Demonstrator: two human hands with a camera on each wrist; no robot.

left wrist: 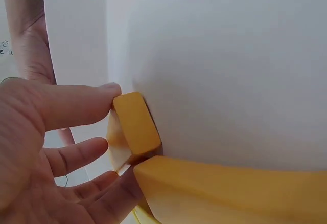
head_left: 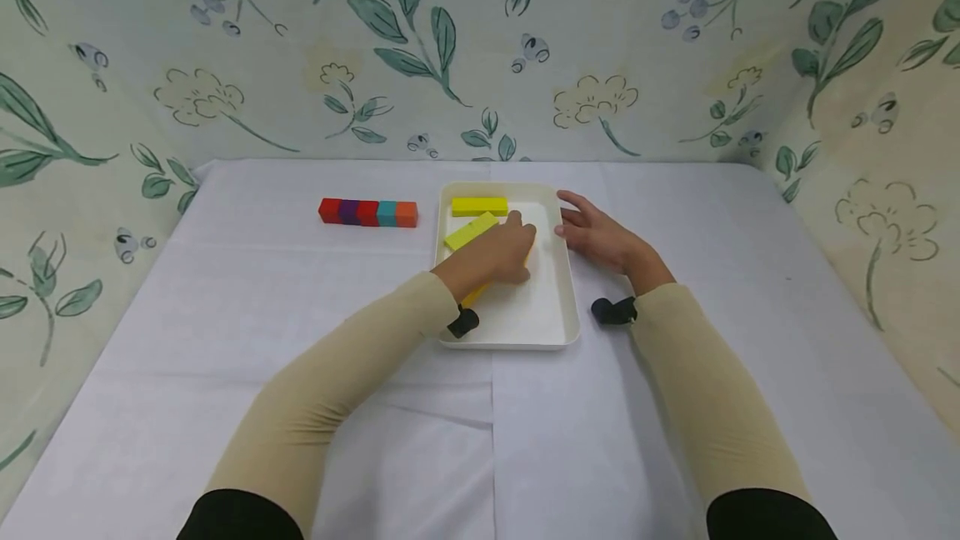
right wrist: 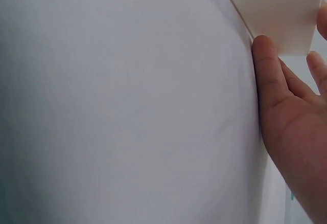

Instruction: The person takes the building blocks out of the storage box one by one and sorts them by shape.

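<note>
A white tray (head_left: 551, 298) lies on the cloth, holding two bright yellow blocks (head_left: 471, 232) and orange-yellow ones. My left hand (head_left: 491, 255) is down inside the tray. In the left wrist view, its thumb and fingers pinch a short orange-yellow block (left wrist: 137, 124); a longer orange-yellow block (left wrist: 230, 191) lies right beside it. Most of these two is hidden by the hand in the head view. My right hand (head_left: 600, 238) rests along the tray's right side, thumb and fingertips touching the wall, fingers nearly straight.
Left of the tray, a row of joined-looking cubes (head_left: 367, 212) in red, purple, teal and orange lies on the white cloth (head_left: 262, 290). Leaf-patterned wall covering (head_left: 480, 48) rises behind the table. A black wrist camera (head_left: 613, 311) sits by the right cuff.
</note>
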